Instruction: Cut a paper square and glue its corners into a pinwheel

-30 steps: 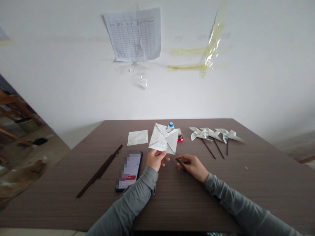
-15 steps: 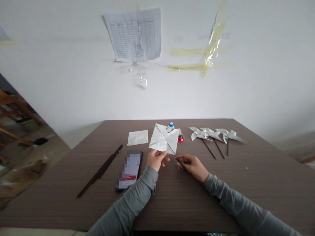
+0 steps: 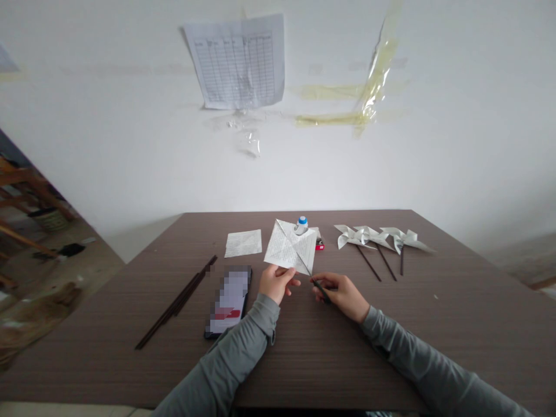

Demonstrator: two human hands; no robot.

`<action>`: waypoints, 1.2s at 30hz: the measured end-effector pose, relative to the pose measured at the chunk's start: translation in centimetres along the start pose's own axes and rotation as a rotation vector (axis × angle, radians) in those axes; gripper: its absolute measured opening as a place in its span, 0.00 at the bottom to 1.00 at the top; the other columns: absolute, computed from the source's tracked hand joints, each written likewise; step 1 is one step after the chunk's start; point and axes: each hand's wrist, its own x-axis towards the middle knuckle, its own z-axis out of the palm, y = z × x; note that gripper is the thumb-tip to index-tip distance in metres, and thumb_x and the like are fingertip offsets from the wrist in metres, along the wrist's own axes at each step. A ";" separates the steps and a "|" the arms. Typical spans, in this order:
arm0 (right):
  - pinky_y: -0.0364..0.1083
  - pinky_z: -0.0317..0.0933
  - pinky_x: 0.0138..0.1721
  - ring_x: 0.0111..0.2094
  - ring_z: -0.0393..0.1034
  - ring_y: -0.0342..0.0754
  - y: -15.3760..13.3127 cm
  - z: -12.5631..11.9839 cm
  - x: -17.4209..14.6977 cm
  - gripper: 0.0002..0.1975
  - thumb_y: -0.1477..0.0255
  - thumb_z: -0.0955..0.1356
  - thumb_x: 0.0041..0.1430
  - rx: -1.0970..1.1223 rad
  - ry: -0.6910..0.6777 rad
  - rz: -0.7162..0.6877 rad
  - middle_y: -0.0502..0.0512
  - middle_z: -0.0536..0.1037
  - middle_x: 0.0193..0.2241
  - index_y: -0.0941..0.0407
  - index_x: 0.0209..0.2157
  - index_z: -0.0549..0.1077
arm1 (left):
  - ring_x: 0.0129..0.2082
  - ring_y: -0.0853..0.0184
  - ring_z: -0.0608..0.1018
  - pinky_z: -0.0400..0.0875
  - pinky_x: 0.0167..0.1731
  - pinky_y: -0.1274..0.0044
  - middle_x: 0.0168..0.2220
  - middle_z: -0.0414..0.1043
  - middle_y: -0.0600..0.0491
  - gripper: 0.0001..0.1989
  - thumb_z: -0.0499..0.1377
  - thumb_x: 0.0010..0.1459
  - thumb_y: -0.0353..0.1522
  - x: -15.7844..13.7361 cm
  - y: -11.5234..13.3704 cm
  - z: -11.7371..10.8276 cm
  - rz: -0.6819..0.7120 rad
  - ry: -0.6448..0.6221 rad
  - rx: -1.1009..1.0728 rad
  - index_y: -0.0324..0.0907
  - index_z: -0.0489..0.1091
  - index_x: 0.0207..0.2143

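Note:
A square sheet of printed paper [image 3: 289,246] with diagonal crease lines is tilted up above the table. My left hand [image 3: 278,282] pinches its near edge between thumb and fingers. My right hand [image 3: 341,294] is closed around the dark handle of a pair of scissors [image 3: 321,288]. The thin blades meet the paper at its near right corner, in line with a diagonal. How far apart the blades are, I cannot tell. Just behind the sheet stands a white bottle with a blue cap [image 3: 302,221], its lower part hidden.
A small red box [image 3: 320,246] shows partly behind the paper. Another paper square [image 3: 243,243] lies to the left, with a phone [image 3: 230,304] and several dark sticks [image 3: 176,304] nearer. Paper pinwheels on sticks [image 3: 377,238] rest at the right. The wall [image 3: 143,168] borders the table's back.
The paper has shifted very slightly right and down, and the scissors have turned a little at its corner. Both hands are almost where they were.

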 end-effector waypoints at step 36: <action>0.63 0.83 0.50 0.44 0.90 0.67 3.4 -4.6 2.3 0.38 0.37 0.87 0.49 -0.049 0.404 -0.113 0.62 0.95 0.39 0.49 0.50 0.86 | 0.18 0.66 0.84 0.58 0.13 0.86 0.25 0.82 0.55 0.21 0.85 0.63 0.32 -0.1 1.5 -1.0 -0.066 -0.216 0.155 0.44 0.75 0.30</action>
